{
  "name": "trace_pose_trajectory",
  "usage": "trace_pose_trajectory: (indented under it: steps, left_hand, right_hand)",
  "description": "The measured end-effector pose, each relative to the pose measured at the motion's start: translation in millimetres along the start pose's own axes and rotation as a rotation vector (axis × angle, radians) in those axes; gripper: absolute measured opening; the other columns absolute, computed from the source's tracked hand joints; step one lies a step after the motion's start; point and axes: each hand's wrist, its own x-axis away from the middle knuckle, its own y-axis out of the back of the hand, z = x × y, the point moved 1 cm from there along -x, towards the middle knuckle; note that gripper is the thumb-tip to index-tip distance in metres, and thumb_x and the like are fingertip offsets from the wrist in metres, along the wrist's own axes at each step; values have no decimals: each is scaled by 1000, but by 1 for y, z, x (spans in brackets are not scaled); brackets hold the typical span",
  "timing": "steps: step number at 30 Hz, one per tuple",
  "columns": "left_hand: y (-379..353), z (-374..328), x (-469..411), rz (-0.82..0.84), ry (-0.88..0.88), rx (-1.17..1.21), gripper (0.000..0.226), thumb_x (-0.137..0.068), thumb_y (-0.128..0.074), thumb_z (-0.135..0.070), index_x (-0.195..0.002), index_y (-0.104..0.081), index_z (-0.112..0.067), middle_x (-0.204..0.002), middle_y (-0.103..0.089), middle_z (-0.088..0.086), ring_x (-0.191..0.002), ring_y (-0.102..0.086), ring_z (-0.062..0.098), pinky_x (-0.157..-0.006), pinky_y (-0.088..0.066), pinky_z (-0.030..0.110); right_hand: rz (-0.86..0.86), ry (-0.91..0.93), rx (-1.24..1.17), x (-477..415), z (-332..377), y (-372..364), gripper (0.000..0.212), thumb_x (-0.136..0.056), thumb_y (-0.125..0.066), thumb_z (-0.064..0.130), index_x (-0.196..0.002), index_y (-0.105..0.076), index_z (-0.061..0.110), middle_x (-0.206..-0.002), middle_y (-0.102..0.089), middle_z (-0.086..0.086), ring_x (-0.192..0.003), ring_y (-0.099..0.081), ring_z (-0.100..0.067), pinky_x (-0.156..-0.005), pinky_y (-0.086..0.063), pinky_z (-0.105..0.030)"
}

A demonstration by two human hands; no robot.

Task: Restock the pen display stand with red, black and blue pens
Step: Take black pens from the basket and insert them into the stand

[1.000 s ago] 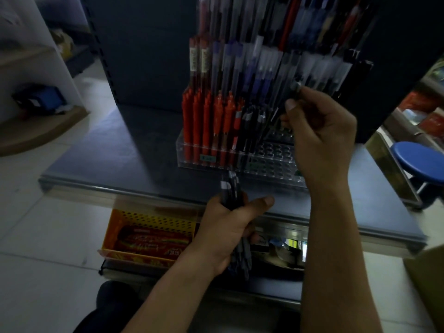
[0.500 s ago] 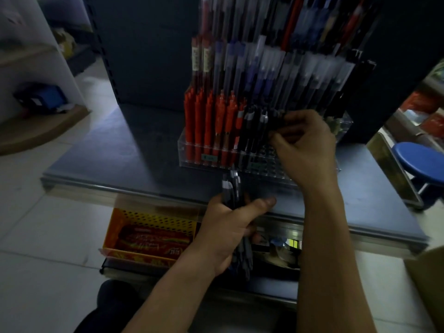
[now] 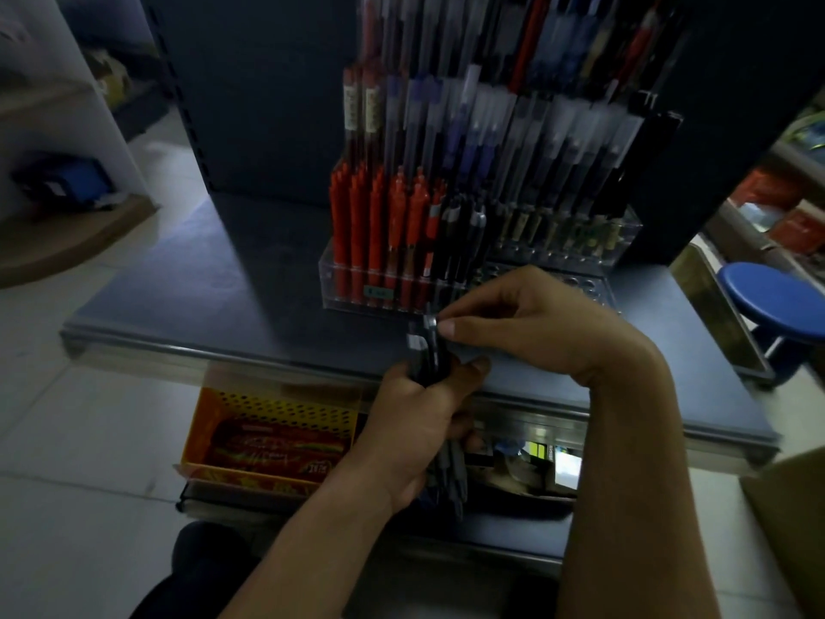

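While our left hand (image 3: 419, 422) grips a bundle of dark plastic pens (image 3: 431, 357), hiding their middles, our right hand (image 3: 527, 323) just above pinches one top; we cannot tell their colours.

The view is dim and underexposed, with a bluish cast. Light brightens the floor tiles (image 3: 53, 440) at left and leaves a faint sheen on the desk (image 3: 214, 279). The edges bow and blur, and the upper pens (image 3: 491, 60) look soft.

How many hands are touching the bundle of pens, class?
2. The left hand grips the bundle of pens low down; the right hand pinches its top end. No other hand is in view.
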Motion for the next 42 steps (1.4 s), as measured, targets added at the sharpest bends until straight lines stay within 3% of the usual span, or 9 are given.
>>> trace_pose_trajectory:
  steps: [4, 8, 11, 16, 24, 27, 34, 38, 42]
  left_hand:
    - [-1, -1, -1, 8, -22, 40, 17, -97, -59, -21, -82, -58, -13, -44, -45, -11, -38, -43, 4, -45, -41, 25]
    - [0, 1, -2, 43, -36, 117, 29, -95, -60, -25, -68, -57, -19, -51, -30, -5, -41, -32, 9, -44, -42, 25]
    - [-1, 0, -2, 89, -66, 118, 30, -86, -63, -35, -58, -60, -26, -52, -32, -4, -41, -34, 9, -45, -44, 25]
    - [0, -1, -1, 112, -112, 151, 30, -88, -57, -41, -76, -58, -13, -53, -41, -1, -42, -41, 10, -48, -48, 27]
    - [1, -3, -2, 49, -74, 197, 37, -97, -50, -41, -93, -63, -6, -60, -59, 8, -46, -54, 15, -52, -54, 31]
    - [2, -2, -3, 8, -73, 207, 36, -97, -50, -40, -89, -65, -8, -62, -61, 10, -47, -55, 17, -52, -54, 31]
    - [5, -1, -3, -54, -85, 191, 37, -97, -52, -40, -90, -66, -7, -63, -64, 10, -49, -59, 18, -56, -57, 35]
    - [9, 0, -6, -99, -71, 187, 37, -99, -51, -39, -95, -67, -5, -71, -69, 13, -53, -64, 19, -66, -60, 40]
    - [10, 1, -7, -110, -47, 180, 30, -99, -52, -36, -100, -68, -11, -77, -73, 15, -45, -58, 16, -61, -57, 35]
  right_hand:
    - [10, 31, -54, -3, -4, -3, 15, -88, -73, 29, -98, -79, 20, -85, -77, -3, -84, -73, -18, -85, -59, -34]
    - [37, 96, -186, -2, -5, -3, 23, -85, -73, 27, -99, -73, 9, -80, -70, -8, -74, -64, -12, -75, -52, -27]
    - [49, 129, -267, -2, -5, -2, 31, -81, -70, 30, -100, -71, 5, -86, -67, -13, -79, -62, -16, -77, -50, -31]
    - [4, 152, -358, -3, -5, -2, 14, -92, -65, 12, -100, -69, 1, -85, -67, -6, -80, -65, -12, -75, -53, -20]
    - [-176, 127, -359, -5, -4, -1, 13, -95, -64, 18, -99, -71, 8, -85, -63, -6, -75, -57, -10, -68, -48, -17]
    - [-178, 109, -336, -6, -3, -2, 13, -95, -65, 23, -101, -70, 14, -87, -63, -5, -79, -58, -12, -74, -49, -23]
    - [-87, 114, -339, -4, -6, -1, 45, -76, -76, 31, -118, -67, 17, -90, -74, -17, -91, -72, -31, -89, -57, -45]
    - [-200, 201, -475, -7, -2, 0, 35, -90, -69, 11, -125, -68, 14, -87, -71, -11, -84, -71, -18, -75, -59, -29]
    - [-368, 341, -572, -5, 3, 7, 33, -93, -64, 3, -124, -67, 14, -82, -67, -1, -78, -67, -10, -72, -56, -22]
